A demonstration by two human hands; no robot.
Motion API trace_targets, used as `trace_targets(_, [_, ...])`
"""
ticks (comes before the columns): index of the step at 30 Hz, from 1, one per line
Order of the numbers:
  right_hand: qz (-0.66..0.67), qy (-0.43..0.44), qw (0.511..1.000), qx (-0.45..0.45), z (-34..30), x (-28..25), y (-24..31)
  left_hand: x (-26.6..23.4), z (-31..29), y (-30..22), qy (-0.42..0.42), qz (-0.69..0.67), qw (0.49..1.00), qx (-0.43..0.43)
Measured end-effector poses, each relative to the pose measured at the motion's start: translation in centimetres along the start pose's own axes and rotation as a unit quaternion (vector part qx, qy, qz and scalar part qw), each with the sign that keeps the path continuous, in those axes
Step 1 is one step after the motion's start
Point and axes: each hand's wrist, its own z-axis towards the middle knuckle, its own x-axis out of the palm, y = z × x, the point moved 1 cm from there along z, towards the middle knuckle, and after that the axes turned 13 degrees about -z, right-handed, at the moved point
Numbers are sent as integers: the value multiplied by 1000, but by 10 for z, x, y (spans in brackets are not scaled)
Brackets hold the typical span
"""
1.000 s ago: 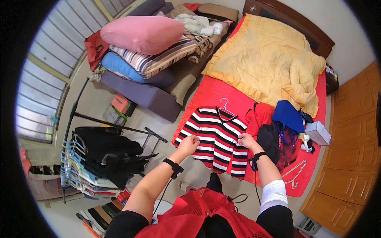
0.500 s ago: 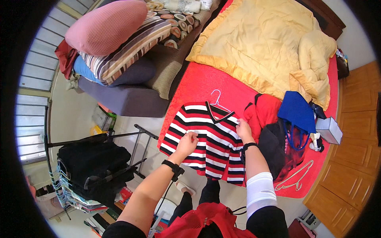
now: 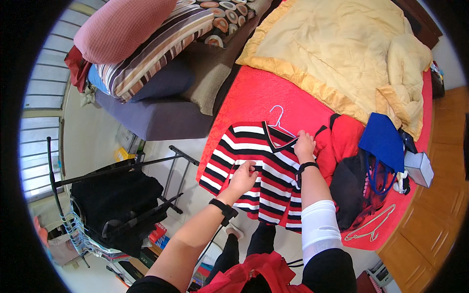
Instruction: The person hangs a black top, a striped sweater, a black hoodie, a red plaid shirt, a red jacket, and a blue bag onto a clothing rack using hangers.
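Note:
A striped V-neck sweater in red, black, white lies spread at the near edge of the red-covered bed. Inside its neck sits a pale wire hanger, its hook pointing away from me. My right hand pinches the sweater's right shoulder beside the collar, over that end of the hanger. Over the left part of the sweater's front, my left hand is loosely curled. The fabric beneath it shows no pulled fold, and I see nothing in its fingers.
Right of the sweater lie red and dark garments, a blue bag, a white box and an unused hanger. A yellow quilt covers the far bed. At left stand a clothes rack and a sofa piled with cushions.
The whole view has shifted a little. My right hand has moved up the sweater's shoulder, closer to the collar and hanger. My left hand stays curled over the front.

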Motion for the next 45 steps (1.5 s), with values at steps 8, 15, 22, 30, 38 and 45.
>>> trace_targets(8, [159, 32, 981, -105, 3, -17, -11, -13, -8, -1, 2, 21, 1000, -19])
trace_targets(15, [202, 115, 951, -203, -64, -91, -14, -28, -36, -38, 11, -50, 999, -13])
trace_targets(22, [216, 228, 917, -248, -173, -190, 39, -61, -91, -71, 33, -155, 987, -1])
trace_targets(30, [256, 248, 874, -331, -295, -237, 85, -126, -193, -87, 36, -296, 954, 39])
trace_targets(38, [343, 305, 809, -367, -398, -277, 133, -201, -314, -69, 12, -252, 968, 22])
trace_targets(45, [342, 314, 788, -405, -471, -327, 206, -251, -378, -51, -26, -301, 945, 122])
